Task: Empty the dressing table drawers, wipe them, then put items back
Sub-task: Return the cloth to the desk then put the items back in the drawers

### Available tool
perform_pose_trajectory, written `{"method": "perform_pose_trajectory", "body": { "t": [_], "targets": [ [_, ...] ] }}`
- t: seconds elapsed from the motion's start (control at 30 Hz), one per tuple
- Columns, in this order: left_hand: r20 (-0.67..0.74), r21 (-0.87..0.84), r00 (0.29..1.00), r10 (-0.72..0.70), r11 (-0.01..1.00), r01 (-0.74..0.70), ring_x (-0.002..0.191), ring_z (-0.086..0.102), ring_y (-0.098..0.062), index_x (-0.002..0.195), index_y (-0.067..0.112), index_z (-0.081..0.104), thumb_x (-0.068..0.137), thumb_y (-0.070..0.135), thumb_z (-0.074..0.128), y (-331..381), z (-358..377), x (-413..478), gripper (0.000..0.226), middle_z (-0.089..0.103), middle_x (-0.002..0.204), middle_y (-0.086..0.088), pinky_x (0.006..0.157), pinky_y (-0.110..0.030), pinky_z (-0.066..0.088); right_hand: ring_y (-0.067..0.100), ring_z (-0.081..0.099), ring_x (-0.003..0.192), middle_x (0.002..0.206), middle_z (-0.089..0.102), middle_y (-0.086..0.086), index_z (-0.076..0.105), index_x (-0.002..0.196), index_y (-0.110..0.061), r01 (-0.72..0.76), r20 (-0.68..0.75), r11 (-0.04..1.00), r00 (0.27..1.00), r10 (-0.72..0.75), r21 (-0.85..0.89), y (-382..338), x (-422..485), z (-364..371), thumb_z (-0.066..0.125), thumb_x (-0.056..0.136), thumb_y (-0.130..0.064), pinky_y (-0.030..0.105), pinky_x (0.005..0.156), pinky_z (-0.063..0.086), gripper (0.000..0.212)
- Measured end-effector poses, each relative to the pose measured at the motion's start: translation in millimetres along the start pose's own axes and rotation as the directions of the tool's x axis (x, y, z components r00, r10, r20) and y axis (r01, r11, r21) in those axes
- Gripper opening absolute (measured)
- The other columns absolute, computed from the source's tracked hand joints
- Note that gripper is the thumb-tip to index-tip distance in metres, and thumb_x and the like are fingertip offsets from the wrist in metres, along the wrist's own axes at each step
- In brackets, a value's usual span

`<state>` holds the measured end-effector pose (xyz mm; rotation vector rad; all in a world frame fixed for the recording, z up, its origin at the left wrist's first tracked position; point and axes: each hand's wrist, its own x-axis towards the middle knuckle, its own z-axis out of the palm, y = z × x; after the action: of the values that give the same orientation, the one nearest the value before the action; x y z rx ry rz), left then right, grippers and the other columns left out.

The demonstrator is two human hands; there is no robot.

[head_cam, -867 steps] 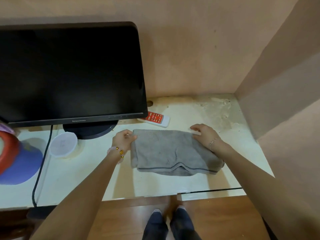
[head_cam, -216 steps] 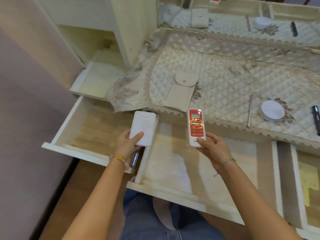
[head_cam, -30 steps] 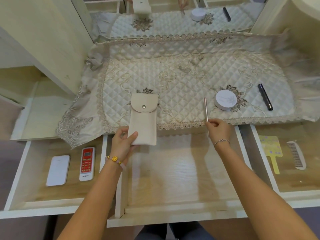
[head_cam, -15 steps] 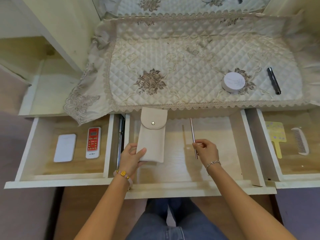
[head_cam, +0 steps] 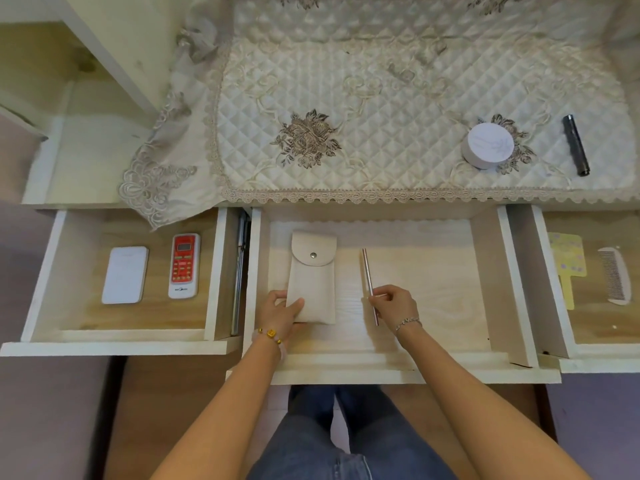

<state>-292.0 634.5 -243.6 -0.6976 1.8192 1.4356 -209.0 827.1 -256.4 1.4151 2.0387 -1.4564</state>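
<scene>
Three drawers stand pulled out under the dressing table. In the middle drawer [head_cam: 433, 367] a cream snap pouch [head_cam: 313, 275] lies flat, and my left hand [head_cam: 280, 311] grips its lower left corner. My right hand [head_cam: 393, 303] pinches a thin silver stick [head_cam: 367, 277] lying just right of the pouch on the drawer floor. The left drawer [head_cam: 114, 348] holds a white power bank [head_cam: 125, 275] and a red remote [head_cam: 184, 266]. In the right drawer [head_cam: 602, 365] lie a yellow card [head_cam: 566, 268] and a white comb [head_cam: 614, 280].
The quilted lace-edged cloth [head_cam: 398, 109] covers the table top above the drawers. A round white jar [head_cam: 487, 145] and a dark pen [head_cam: 575, 144] rest on it at the right. My knees in blue jeans [head_cam: 332, 438] sit below the middle drawer.
Both hands came down off the table cloth into the middle drawer with the pouch and the silver stick, which now lie on the drawer floor.
</scene>
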Motion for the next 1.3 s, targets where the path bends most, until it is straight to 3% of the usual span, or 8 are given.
{"method": "perform_pose_trajectory", "body": {
  "t": [0.2,0.37,0.57,0.7,0.9,1.03,1.17,1.3],
  "targets": [
    [-0.020,0.124,1.000,0.005,0.992,-0.003,0.104,0.058,-0.031,0.105,0.010,0.049,0.084,0.007,0.065,-5,1,11,0.026,0.060,0.113,-0.013,0.092,-0.046,0.049,0.021,0.065,0.083,0.081,0.068,-0.001,0.064,0.086,-0.022,0.003,0.027,0.997,1.000,-0.001,-0.082,1,8,12,0.067,0.078,-0.018,0.039,0.084,0.052,0.010],
    [-0.053,0.229,0.998,0.028,0.973,-0.015,0.091,0.053,-0.019,0.112,0.001,0.052,0.086,0.005,0.060,-8,5,13,0.027,0.058,0.103,-0.008,0.072,-0.024,0.041,0.014,0.057,0.080,0.074,0.056,-0.009,0.064,0.093,-0.015,0.028,0.043,0.980,0.999,-0.020,-0.196,-1,12,24,0.067,0.080,-0.018,0.026,0.075,0.044,0.013],
    [-0.098,0.425,0.989,0.115,0.903,-0.062,0.089,0.053,-0.018,0.110,0.003,0.055,0.088,0.011,0.059,-14,4,15,0.024,0.061,0.105,-0.010,0.074,-0.024,0.039,0.015,0.055,0.077,0.082,0.060,-0.003,0.062,0.090,-0.014,0.040,0.030,0.960,0.999,-0.033,-0.276,0,12,32,0.064,0.081,-0.017,0.023,0.066,0.038,0.010],
    [-0.067,0.614,0.976,0.205,0.780,-0.121,0.099,0.056,-0.025,0.115,0.002,0.055,0.089,0.013,0.057,-14,3,14,0.028,0.058,0.114,-0.014,0.076,-0.026,0.041,0.016,0.057,0.078,0.083,0.060,-0.002,0.060,0.092,-0.014,0.048,0.044,0.955,0.998,-0.037,-0.292,-1,11,30,0.064,0.082,-0.020,0.021,0.057,0.037,0.012],
    [0.098,0.852,0.934,0.343,0.457,-0.257,0.115,0.048,-0.027,0.136,0.005,0.037,0.095,0.016,0.048,-2,0,-3,0.044,0.046,0.130,-0.014,0.089,-0.032,0.042,0.014,0.053,0.084,0.095,0.059,-0.005,0.058,0.108,-0.019,0.090,0.058,0.951,0.995,-0.076,-0.296,-9,0,5,0.060,0.086,-0.027,0.026,0.072,0.040,0.024],
    [0.249,0.820,0.831,0.498,0.348,-0.454,0.124,0.042,-0.025,0.142,0.005,0.031,0.095,0.016,0.049,19,-7,-17,0.051,0.042,0.138,-0.013,0.098,-0.030,0.037,0.019,0.058,0.098,0.113,0.061,0.003,0.053,0.121,-0.017,0.217,0.011,0.932,0.975,-0.224,-0.290,-21,-14,-23,0.059,0.088,-0.027,0.035,0.085,0.048,0.035],
    [0.424,0.781,0.579,0.696,0.043,-0.623,0.115,0.053,-0.030,0.132,0.003,0.047,0.087,0.014,0.061,50,-12,-24,0.048,0.056,0.126,-0.015,0.096,-0.039,0.042,0.021,0.052,0.113,0.126,0.054,0.005,0.047,0.130,-0.016,0.386,-0.069,0.844,0.895,-0.440,-0.372,-39,-32,-51,0.057,0.089,-0.026,0.033,0.091,0.042,0.043],
    [0.495,0.772,0.393,0.775,-0.184,-0.609,0.103,0.061,-0.034,0.120,0.001,0.057,0.077,0.017,0.073,81,-11,-36,0.048,0.064,0.111,-0.016,0.086,-0.041,0.048,0.021,0.043,0.124,0.134,0.048,0.004,0.042,0.134,-0.015,0.472,-0.145,0.760,0.800,-0.582,-0.447,-47,-50,-74,0.054,0.091,-0.026,0.028,0.098,0.035,0.046]
  ]
}}
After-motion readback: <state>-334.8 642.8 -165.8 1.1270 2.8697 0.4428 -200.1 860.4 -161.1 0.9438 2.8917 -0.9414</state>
